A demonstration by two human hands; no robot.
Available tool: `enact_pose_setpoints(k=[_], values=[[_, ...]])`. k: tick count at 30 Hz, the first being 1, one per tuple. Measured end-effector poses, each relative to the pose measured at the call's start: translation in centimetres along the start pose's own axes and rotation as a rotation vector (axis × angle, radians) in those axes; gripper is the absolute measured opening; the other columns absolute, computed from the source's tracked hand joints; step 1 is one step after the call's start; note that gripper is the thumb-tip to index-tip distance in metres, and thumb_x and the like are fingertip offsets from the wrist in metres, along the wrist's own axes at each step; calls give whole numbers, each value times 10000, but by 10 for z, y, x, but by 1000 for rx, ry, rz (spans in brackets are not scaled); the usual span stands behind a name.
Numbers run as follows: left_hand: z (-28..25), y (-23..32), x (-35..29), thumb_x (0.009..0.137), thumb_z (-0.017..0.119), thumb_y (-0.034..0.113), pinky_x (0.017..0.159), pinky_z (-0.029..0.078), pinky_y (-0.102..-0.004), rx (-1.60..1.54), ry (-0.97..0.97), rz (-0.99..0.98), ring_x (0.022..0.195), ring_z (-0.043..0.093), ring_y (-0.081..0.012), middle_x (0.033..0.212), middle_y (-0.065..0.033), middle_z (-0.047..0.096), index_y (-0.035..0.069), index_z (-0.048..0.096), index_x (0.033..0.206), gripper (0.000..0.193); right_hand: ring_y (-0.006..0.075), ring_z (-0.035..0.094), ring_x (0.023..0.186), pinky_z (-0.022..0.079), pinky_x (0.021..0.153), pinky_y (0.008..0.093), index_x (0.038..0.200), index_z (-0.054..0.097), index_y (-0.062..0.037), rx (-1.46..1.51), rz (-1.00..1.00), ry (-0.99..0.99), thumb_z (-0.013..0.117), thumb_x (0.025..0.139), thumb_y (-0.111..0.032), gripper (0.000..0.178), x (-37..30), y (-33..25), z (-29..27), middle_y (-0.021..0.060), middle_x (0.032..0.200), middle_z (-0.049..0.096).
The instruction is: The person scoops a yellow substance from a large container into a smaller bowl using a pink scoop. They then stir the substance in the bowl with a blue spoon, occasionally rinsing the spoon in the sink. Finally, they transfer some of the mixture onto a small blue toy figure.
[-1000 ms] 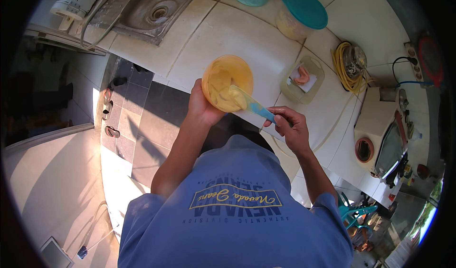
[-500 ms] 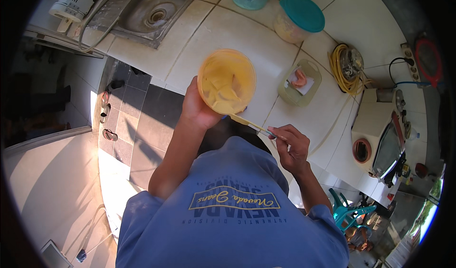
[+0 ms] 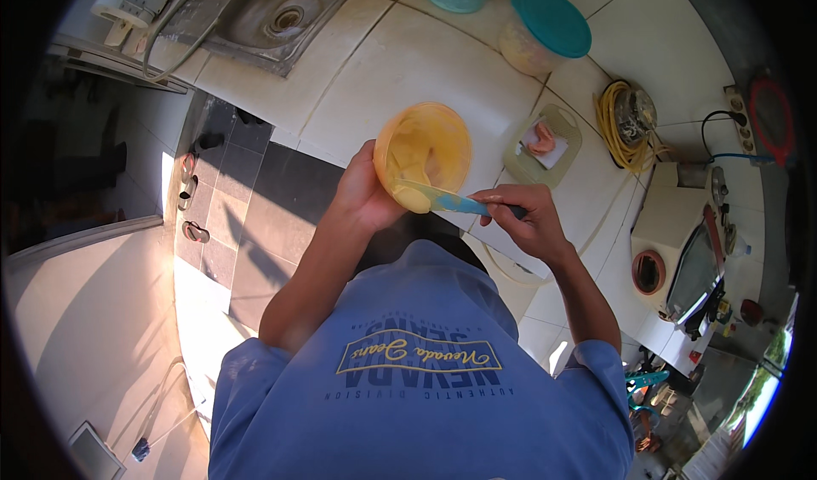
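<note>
My left hand (image 3: 371, 192) is wrapped round the left side of an orange-yellow plastic tub (image 3: 458, 144), tilted so its inside shows. Pale yellow pieces (image 3: 419, 167) lie in it; I cannot tell what food they are. My right hand (image 3: 526, 216) grips the dark handle of a knife with a flat blue blade (image 3: 455, 202), patched with yellow. The blade reaches across the tub's near rim. At its tip, over the rim, is a rounded pale yellow piece (image 3: 413, 199).
On the white tiled counter stand a green open container (image 3: 572, 144) with something pinkish inside, and a teal-lidded tub (image 3: 551, 22). A steel sink (image 3: 255, 20) is at the far left. A coiled yellow hose (image 3: 608, 127) and a cream appliance (image 3: 668, 225) are to the right.
The knife has turned from edge-on to show its flat blue face, and my right hand has shifted up. The tub has moved slightly right and down. The pale piece now shows at the blade tip.
</note>
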State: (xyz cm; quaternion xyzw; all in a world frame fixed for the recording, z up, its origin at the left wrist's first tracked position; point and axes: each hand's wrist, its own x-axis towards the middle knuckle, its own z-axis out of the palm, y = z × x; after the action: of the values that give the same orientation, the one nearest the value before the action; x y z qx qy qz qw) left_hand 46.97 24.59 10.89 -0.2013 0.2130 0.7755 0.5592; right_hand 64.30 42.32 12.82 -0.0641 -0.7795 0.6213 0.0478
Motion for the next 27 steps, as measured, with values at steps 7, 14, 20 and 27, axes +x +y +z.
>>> enact_pose_setpoints(k=[7,14,20,27], values=[[-28,29,31,846,454,350,1067,345,-569,-87,-110,-93,1334,394,-366,1443,-201,391,43,380,1402,639,27,446,530,337,478,194,1106,694,12,325,382,138,535,946,-92,248,-11,7,-13,41,728,662],[-77,45,92,889,486,418,892,410,-440,-106,-27,-119,1149,496,-299,1317,-170,481,75,462,1334,562,41,468,573,387,547,213,1123,685,14,78,547,288,592,929,-128,258,-27,28,-7,30,740,664],[-100,47,109,940,444,437,857,409,-404,-271,136,-181,1065,542,-272,1192,-139,572,66,522,1285,513,100,640,770,494,769,263,1110,676,34,-51,450,201,632,898,-127,270,-35,73,11,62,808,695],[-149,10,46,971,488,418,789,465,-332,171,421,116,962,603,-206,1094,-97,614,55,555,1158,414,101,653,778,497,770,262,1100,681,25,-131,440,170,629,901,-135,261,-25,85,11,79,819,706]])
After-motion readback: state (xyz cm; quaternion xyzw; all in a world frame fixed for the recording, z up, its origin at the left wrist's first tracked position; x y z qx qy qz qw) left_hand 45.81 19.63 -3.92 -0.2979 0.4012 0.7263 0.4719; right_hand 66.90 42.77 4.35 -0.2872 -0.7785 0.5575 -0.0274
